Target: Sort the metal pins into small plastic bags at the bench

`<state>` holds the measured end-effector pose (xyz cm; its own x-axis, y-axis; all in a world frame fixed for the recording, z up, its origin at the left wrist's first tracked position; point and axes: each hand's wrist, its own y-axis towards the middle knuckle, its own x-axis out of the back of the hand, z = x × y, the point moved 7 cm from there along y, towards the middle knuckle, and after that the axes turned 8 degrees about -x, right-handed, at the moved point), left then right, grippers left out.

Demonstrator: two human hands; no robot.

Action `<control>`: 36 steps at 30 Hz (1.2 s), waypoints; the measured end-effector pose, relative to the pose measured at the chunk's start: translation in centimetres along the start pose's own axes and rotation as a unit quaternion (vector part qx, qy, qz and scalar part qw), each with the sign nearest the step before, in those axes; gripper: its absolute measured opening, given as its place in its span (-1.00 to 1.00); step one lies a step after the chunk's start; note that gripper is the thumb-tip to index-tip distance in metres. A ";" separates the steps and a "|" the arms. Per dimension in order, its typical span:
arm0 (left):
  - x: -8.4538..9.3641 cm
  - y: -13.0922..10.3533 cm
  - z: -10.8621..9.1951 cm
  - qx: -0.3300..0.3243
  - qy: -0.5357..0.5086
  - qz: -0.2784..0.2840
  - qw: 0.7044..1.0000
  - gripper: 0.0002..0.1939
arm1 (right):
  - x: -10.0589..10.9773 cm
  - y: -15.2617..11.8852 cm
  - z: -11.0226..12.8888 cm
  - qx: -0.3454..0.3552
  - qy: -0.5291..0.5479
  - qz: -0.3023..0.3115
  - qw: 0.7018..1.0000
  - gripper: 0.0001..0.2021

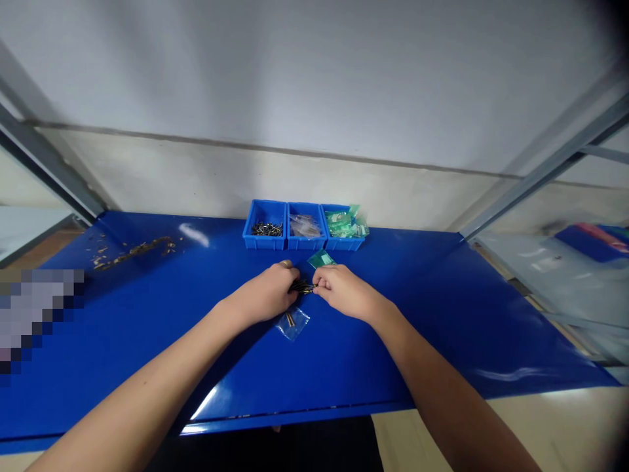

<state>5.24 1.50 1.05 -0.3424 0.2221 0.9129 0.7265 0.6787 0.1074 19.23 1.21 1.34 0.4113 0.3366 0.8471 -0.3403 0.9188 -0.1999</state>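
My left hand (275,290) is closed around a bunch of thin dark and brass-coloured screws (301,286) over the middle of the blue table. Just right of it, my right hand (339,288) pinches at the screw ends, its thumb and fingertips together. Below my left hand lies a small clear bag (293,323) with a few brass-coloured pieces in it. A green packet (321,259) rests on the table behind my right hand, partly covered by it.
Three joined blue bins stand by the wall: one with screws (266,229), one with clear bags (305,226), one with green packets (344,223). Loose brass-coloured pieces (142,248) lie scattered at the table's back left. Metal posts rise at both sides.
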 end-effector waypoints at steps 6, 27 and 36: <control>0.1 0.0 -0.1 -0.009 -0.010 -0.004 1.000 -0.82 | -0.1 0.1 0.5 0.013 -0.020 -0.021 1.000 -0.90; -1.2 1.0 -0.9 0.027 0.130 -0.020 0.991 -0.74 | -0.6 0.7 0.8 0.033 0.037 -0.078 0.996 -0.85; -1.8 1.3 -0.9 -0.021 0.173 -0.005 0.985 -0.75 | -0.3 0.3 0.9 0.044 0.057 -0.052 0.996 -0.87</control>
<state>7.37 1.32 -0.11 -0.1316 -0.0425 0.9904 0.7503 0.6487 0.1275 18.26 1.22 1.48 0.5398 0.2667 0.7984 -0.3617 0.9299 -0.0661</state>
